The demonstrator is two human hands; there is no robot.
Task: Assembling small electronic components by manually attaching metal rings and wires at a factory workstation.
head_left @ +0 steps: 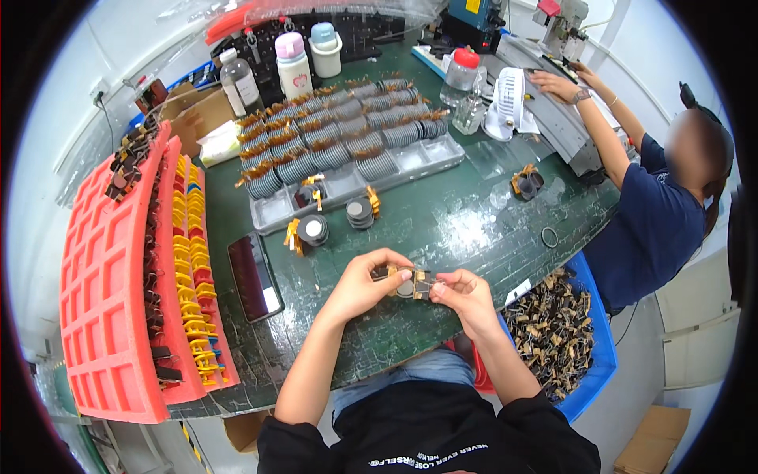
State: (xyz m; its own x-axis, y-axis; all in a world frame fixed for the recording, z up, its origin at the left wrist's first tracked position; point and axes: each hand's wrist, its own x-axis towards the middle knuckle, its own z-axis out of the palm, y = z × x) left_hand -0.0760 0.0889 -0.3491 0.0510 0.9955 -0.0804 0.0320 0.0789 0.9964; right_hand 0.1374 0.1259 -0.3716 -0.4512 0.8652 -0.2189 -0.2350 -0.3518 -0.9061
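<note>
My left hand (365,283) and my right hand (463,294) meet above the green table (442,229), both pinching one small dark coil part with tan tape tabs (410,283). The left fingers hold its left end, the right fingers its right end. Just beyond the hands lie loose coil parts (312,231) and another (362,212) on the table. A clear tray (410,162) holding several rows of grey round coils stands further back.
Red foam trays (106,292) with black and yellow parts line the left edge. A dark phone (254,276) lies left of my hands. A blue bin (562,332) of tan-and-black scraps sits at right. Bottles (294,67) stand at the back. Another person (655,213) works at right.
</note>
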